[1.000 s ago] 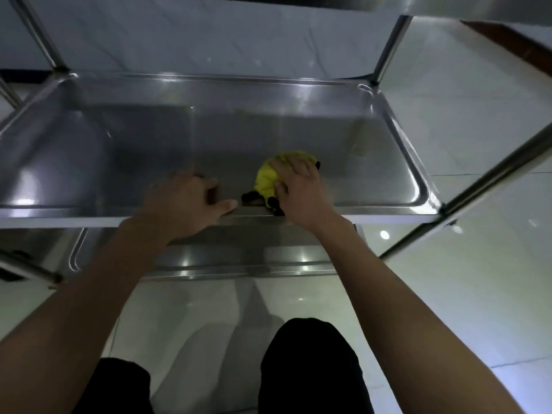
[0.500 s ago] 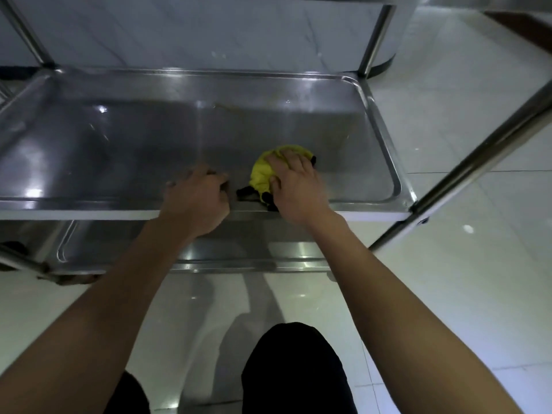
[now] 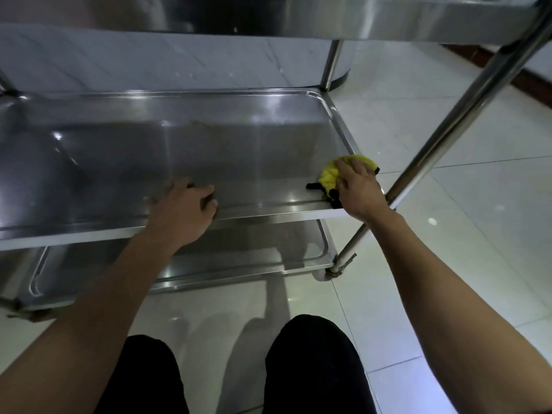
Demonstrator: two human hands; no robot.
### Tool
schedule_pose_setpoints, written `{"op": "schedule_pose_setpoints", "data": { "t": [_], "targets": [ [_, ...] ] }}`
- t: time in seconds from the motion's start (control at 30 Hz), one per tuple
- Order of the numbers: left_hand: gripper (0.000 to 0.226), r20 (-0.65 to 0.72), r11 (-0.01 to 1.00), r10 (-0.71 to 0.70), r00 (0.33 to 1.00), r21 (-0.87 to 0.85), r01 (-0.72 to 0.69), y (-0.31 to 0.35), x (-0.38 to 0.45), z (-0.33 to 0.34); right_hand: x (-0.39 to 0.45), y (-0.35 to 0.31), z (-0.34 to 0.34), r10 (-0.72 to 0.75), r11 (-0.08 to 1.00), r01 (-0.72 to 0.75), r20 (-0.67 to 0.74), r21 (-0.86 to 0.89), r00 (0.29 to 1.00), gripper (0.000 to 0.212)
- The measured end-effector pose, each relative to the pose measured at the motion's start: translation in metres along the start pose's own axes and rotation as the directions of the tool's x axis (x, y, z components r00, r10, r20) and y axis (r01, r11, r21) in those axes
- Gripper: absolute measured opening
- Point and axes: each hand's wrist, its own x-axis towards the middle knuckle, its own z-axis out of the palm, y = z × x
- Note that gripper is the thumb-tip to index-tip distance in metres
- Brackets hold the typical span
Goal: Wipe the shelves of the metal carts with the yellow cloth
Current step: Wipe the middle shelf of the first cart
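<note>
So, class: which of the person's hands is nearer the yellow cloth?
Right. The right hand presses on the yellow cloth; the left hand rests apart on the shelf's front edge.

yellow cloth (image 3: 343,171): half hidden | left fingertips (image 3: 191,186): blurred

Change | our right hand (image 3: 357,186) now presses the yellow cloth (image 3: 331,176) at the shelf's (image 3: 179,150) near right corner, away from centre
</note>
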Motion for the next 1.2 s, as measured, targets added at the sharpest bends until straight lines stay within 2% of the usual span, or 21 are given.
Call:
{"op": "schedule_pose_setpoints", "data": {
  "t": [0.2, 0.33, 0.43, 0.53, 0.63, 0.83, 1.03, 1.2],
  "targets": [
    [0.043, 0.020, 0.999, 0.043, 0.999, 0.026, -0.043, -0.006, -0.005, -0.003, -0.004, -0.017, 0.009, -0.029, 0.999, 0.028, -0.027, -0.040, 0.999, 0.045],
    [0.051, -0.029, 0.998, 0.056, 0.998, 0.034, -0.055, -0.013, -0.005, -0.010, 0.005, -0.051, 0.021, -0.025, 0.999, 0.026, 0.034, -0.027, 0.999, 0.050],
    [0.046, -0.036, 0.995, 0.095, 0.995, 0.023, -0.094, -0.031, -0.003, -0.012, 0.016, -0.087, 0.034, -0.094, 0.995, 0.096, 0.065, -0.021, 0.993, 0.050],
    [0.057, -0.039, 0.999, 0.048, 0.998, -0.011, -0.049, -0.047, -0.005, -0.008, 0.025, -0.126, 0.050, -0.187, 0.980, 0.191, 0.069, -0.056, 0.980, 0.050],
    [0.070, -0.112, 1.000, 0.007, 0.994, -0.028, -0.010, -0.053, -0.008, -0.003, 0.036, -0.166, 0.066, -0.261, 0.963, 0.267, 0.109, -0.043, 0.959, 0.051],
    [0.072, -0.196, 0.999, -0.015, 0.980, -0.039, 0.007, -0.063, -0.015, 0.002, 0.055, -0.237, 0.095, -0.406, 0.913, 0.407, 0.133, 0.018, 0.904, 0.051],
    [0.063, -0.249, 0.998, -0.003, 0.969, -0.057, -0.011, -0.068, -0.017, 0.003, 0.061, -0.241, 0.102, -0.431, 0.902, 0.420, 0.157, 0.102, 0.888, 0.050],
    [0.067, -0.163, 1.000, -0.014, 0.987, -0.020, 0.011, -0.061, -0.019, -0.006, 0.058, -0.221, 0.096, -0.452, 0.888, 0.437, 0.094, 0.142, 0.887, 0.049]
  ]
}}
